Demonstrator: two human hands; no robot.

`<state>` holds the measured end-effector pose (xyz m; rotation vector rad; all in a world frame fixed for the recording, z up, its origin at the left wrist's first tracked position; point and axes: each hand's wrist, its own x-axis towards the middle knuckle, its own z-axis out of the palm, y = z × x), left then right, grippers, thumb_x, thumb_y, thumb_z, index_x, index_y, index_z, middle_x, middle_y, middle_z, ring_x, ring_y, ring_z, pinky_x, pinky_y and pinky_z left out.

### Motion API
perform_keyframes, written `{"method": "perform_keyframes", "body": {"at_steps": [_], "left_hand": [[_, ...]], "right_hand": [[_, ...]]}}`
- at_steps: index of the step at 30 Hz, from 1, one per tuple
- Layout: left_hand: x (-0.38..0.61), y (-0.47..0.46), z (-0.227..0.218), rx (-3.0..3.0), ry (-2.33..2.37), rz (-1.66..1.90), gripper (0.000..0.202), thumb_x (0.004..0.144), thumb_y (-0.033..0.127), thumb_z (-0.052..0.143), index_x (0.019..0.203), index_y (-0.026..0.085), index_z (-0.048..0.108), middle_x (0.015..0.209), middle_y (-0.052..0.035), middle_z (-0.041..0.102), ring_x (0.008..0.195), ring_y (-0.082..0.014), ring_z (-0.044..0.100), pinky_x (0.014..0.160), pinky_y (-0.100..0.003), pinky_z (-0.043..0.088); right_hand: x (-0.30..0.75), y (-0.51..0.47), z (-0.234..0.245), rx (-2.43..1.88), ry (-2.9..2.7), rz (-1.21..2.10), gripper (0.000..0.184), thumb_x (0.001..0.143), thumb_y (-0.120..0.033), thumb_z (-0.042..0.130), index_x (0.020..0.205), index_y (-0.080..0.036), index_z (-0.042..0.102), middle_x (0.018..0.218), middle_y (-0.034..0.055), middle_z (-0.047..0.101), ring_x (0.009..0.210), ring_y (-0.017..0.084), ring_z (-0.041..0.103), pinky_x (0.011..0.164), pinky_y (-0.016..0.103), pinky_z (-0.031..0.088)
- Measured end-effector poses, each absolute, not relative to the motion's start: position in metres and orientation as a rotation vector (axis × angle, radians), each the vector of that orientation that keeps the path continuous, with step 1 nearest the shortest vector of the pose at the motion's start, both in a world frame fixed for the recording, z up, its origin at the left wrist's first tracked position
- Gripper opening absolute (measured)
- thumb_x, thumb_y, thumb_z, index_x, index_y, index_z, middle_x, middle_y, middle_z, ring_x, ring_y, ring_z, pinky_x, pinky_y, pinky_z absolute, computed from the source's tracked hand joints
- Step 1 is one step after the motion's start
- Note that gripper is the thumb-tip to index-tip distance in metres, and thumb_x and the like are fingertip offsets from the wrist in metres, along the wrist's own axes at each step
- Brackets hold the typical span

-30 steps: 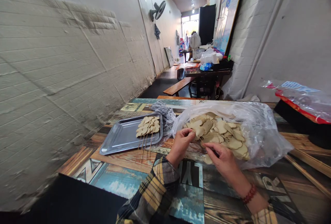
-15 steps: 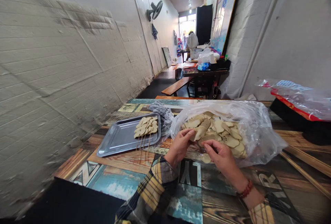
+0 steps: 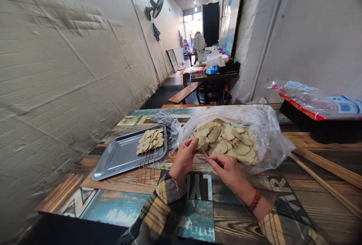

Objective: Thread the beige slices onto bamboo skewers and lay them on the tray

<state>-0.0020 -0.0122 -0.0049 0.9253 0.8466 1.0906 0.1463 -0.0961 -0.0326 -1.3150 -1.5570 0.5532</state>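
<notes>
My left hand [image 3: 184, 159] pinches a flat, pale beige slice [image 3: 201, 141] between thumb and fingertips at the near left edge of a clear plastic bag [image 3: 273, 145]. In my right hand [image 3: 228, 168] is a thin wooden skewer [image 3: 204, 152], its tip pointing up and left to the slice. Whether the tip has pierced the slice I cannot tell. Many more slices [image 3: 236, 139] lie heaped in the open bag. To the left, a grey metal tray [image 3: 111, 159] carries several skewers threaded with slices [image 3: 150, 140], their bare sticks poking over its near edge.
Crumpled grey plastic [image 3: 167, 121] lies between tray and bag. Long wooden sticks [image 3: 329, 167] rest at the right, below a black container [image 3: 325, 126] topped with red-edged packaging [image 3: 319, 99]. Beyond are a bench [image 3: 185, 92] and another laden table [image 3: 216, 76].
The view has swung slightly right. My left hand has drawn back a little from the heap with its slice, and the skewer in my right hand now shows clearly, angled at the slice.
</notes>
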Motion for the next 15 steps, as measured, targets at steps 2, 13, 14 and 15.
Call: {"method": "perform_keyframes", "body": {"at_steps": [2,13,14,15], "left_hand": [[0.0,-0.013,-0.007,0.932,0.848,1.083,0.046,0.055,0.052,0.092,0.066,0.013,0.069,0.063,0.0011,0.059,0.056,-0.0079,0.046,0.054,-0.022,0.036],[0.01,-0.023,-0.011,0.927,0.84,1.025,0.048,0.054,0.053,0.092,0.065,0.013,0.067,0.061,0.0016,0.057,0.056,-0.008,0.048,0.056,-0.022,0.038],[0.012,-0.025,-0.012,0.931,0.843,1.015,0.049,0.054,0.054,0.091,0.064,0.014,0.066,0.06,0.0018,0.057,0.055,-0.0082,0.048,0.055,-0.023,0.038],[0.014,-0.027,-0.013,0.933,0.847,1.006,0.05,0.054,0.055,0.091,0.063,0.014,0.066,0.059,0.002,0.056,0.054,-0.0082,0.048,0.055,-0.023,0.038]], "right_hand": [[0.146,-0.097,-0.034,-1.331,-1.55,0.539,0.029,0.092,-0.035,0.054,0.074,-0.023,0.072,0.067,0.0023,0.072,0.063,0.019,0.065,0.063,0.028,0.051],[0.148,-0.095,-0.032,-1.354,-1.52,0.48,0.027,0.091,-0.034,0.054,0.072,-0.023,0.07,0.066,0.0021,0.071,0.061,0.019,0.065,0.062,0.029,0.051],[0.148,-0.095,-0.032,-1.352,-1.515,0.479,0.027,0.091,-0.034,0.054,0.074,-0.022,0.071,0.067,0.0024,0.072,0.061,0.019,0.065,0.062,0.029,0.051],[0.148,-0.095,-0.033,-1.349,-1.508,0.479,0.027,0.091,-0.034,0.054,0.074,-0.022,0.072,0.067,0.0027,0.072,0.061,0.019,0.066,0.063,0.029,0.052]]}}
